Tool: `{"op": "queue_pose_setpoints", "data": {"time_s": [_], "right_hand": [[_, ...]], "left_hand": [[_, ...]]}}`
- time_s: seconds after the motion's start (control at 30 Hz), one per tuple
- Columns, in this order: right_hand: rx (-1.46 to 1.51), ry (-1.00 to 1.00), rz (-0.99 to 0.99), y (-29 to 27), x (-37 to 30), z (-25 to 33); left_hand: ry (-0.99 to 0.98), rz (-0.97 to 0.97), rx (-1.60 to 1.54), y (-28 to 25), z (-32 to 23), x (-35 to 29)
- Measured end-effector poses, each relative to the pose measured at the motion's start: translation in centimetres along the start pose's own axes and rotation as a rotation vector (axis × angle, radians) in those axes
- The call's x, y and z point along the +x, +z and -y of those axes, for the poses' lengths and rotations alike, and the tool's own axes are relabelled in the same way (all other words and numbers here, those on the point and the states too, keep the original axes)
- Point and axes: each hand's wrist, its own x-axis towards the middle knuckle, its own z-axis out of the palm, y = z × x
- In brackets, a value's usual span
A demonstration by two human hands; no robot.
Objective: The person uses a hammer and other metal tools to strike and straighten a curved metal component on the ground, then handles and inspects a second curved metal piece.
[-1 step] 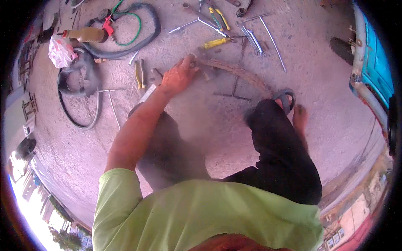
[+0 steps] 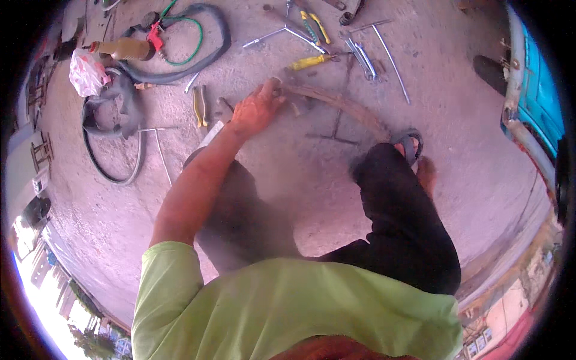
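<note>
My left hand (image 2: 257, 111) reaches forward over the concrete floor, its fingers curled at the left end of a long, curved brown strip (image 2: 345, 107) with a rough, rusty look. The strip's right end lies by my sandal (image 2: 410, 146). Skin beyond my right knee seems to be my right hand (image 2: 426, 174); it is smeared, and its fingers cannot be made out. A dark T-shaped bar (image 2: 337, 123) lies partly under the strip. Close to my left wrist are yellow-handled pliers (image 2: 200, 108). A haze hangs between my knees.
Ahead lie a yellow screwdriver (image 2: 309, 62), green-yellow pliers (image 2: 309, 29), spanners (image 2: 362, 59), a T-handle wrench (image 2: 391, 61) and a Y-shaped wrench (image 2: 285, 29). Inner tubes (image 2: 225, 37), a bottle (image 2: 125, 50) and a red air gun (image 2: 155, 38) lie left. A blue vehicle (image 2: 543, 90) stands right.
The blurred skin beyond my right knee has shifted slightly down toward me. My left hand stays where it was on the strip.
</note>
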Motion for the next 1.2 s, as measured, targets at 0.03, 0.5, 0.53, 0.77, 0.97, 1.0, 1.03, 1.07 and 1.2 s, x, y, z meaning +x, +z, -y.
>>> {"op": "queue_pose_setpoints", "data": {"time_s": [0.03,0.5,0.53,0.77,0.97,1.0,1.03,1.07,1.2], "right_hand": [[-0.032,-0.010,0.017,0.5,-1.8,-2.0],[-0.090,0.039,0.465,-0.4,-3.0,3.1],[-0.098,0.035,0.480,-0.6,-2.9,3.1],[-0.134,-0.034,0.602,-1.3,0.2,4.9],[-0.284,0.079,0.906,-2.3,4.4,5.0],[-0.254,0.100,0.913,-2.2,4.8,5.6],[-0.223,0.120,0.921,-2.1,5.1,6.0],[-0.233,0.049,0.925,-2.1,5.1,5.6],[0.111,0.016,1.035,-1.9,4.9,-1.5]], "left_hand": [[0.006,0.008,-0.008,0.1,0.0,0.3],[-0.004,-0.020,-0.058,0.2,1.8,-0.1],[-0.006,-0.013,-0.056,0.2,1.6,0.0],[-0.098,-0.055,-0.012,0.4,1.0,0.4],[-0.176,-0.012,-0.033,-0.5,-1.3,0.7],[-0.169,-0.026,-0.054,-0.3,-0.9,0.8],[-0.160,-0.039,-0.076,-0.3,-0.5,0.8],[-0.160,-0.014,-0.051,-0.5,-0.9,1.0],[-0.112,-0.006,-0.001,-0.6,-1.5,1.6]]}}
